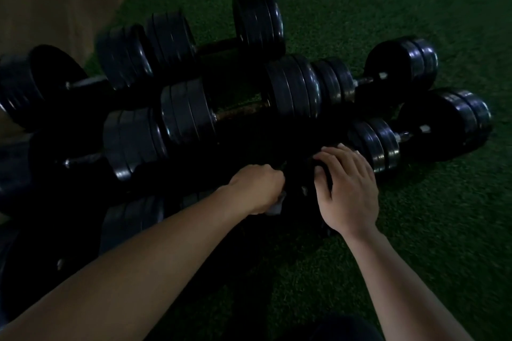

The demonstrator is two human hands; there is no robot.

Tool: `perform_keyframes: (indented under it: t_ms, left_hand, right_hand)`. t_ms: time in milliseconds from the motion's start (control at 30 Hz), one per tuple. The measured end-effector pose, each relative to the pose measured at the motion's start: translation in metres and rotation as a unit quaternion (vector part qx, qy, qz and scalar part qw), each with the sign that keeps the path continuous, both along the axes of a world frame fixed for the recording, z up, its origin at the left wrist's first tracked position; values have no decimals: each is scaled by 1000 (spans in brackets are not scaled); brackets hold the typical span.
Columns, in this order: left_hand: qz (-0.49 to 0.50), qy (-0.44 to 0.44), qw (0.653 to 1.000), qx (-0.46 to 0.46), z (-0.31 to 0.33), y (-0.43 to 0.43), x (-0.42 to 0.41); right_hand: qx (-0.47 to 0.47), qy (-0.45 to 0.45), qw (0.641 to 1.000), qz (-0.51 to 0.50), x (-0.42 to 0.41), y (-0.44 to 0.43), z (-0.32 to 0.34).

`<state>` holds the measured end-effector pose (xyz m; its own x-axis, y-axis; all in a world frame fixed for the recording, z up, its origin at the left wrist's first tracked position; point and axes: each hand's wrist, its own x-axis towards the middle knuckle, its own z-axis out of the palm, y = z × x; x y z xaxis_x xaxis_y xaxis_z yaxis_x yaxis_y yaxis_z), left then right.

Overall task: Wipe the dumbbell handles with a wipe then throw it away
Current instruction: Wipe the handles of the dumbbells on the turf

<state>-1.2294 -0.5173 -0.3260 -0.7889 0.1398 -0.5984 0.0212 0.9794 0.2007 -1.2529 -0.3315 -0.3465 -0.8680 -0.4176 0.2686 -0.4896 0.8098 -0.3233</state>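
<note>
Several black plate dumbbells lie in rows on green turf. My left hand (256, 188) is closed into a fist around a white wipe (275, 206), whose corner pokes out beneath the fingers. It sits over the dark gap where the nearest dumbbell's handle lies hidden in shadow. My right hand (346, 188) rests spread on the black end plates (321, 171) of that nearest dumbbell, fingers curled over the top. Another dumbbell's bare brown handle (241, 111) shows in the row behind.
Green turf (415, 230) stretches to the right and front. A tan wall or floor strip (55, 3) runs along the upper left. More dumbbells (257, 25) crowd the left and back, with two smaller ones (401, 63) at the right.
</note>
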Motion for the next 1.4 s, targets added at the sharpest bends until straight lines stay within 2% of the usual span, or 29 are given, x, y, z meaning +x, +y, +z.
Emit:
perform_keyframes:
  t_ms: [233,333,567,667,767,900,1000,1100,1233,1300,1400]
  left_hand:
    - [58,11,997,56,0,20,-19]
    - [36,20,999,32,-2,26,-20]
    - [-62,11,998,-24,3,-19,-1]
    - [-4,33,999,20,2,-5,-8]
    - [33,32,999,21,-5,25,-17]
    - [-26,68,997,-23,-6,18,-8]
    - [-93,38,993,-56,-2,-10,2]
    - [-36,-19,999,-6,-1,-30,-3]
    - [60,-37,991,115,-12,-16,-27]
    - [72,-59,984,149,-17,-6,-34]
    - [44,-81,987,133,-18,-9,-35]
  right_hand:
    - [-20,19,1000,-9,-2,-2,-4]
    - [-22,26,999,-11,-2,-2,-6]
    - [-25,36,999,-8,-2,-1,-7]
    - [-25,27,999,-9,-2,-1,-6]
    - [-34,29,999,-9,-1,-1,-7]
    - [-38,30,999,-10,-1,-1,-7]
    - [-37,31,999,-10,-1,-1,-7]
    - [-37,33,999,-14,-2,-2,-7]
    - [-43,41,998,-11,-2,-2,-8]
    - [-42,41,998,-10,-2,-2,-8]
    - [-42,39,998,-11,-2,-1,-9]
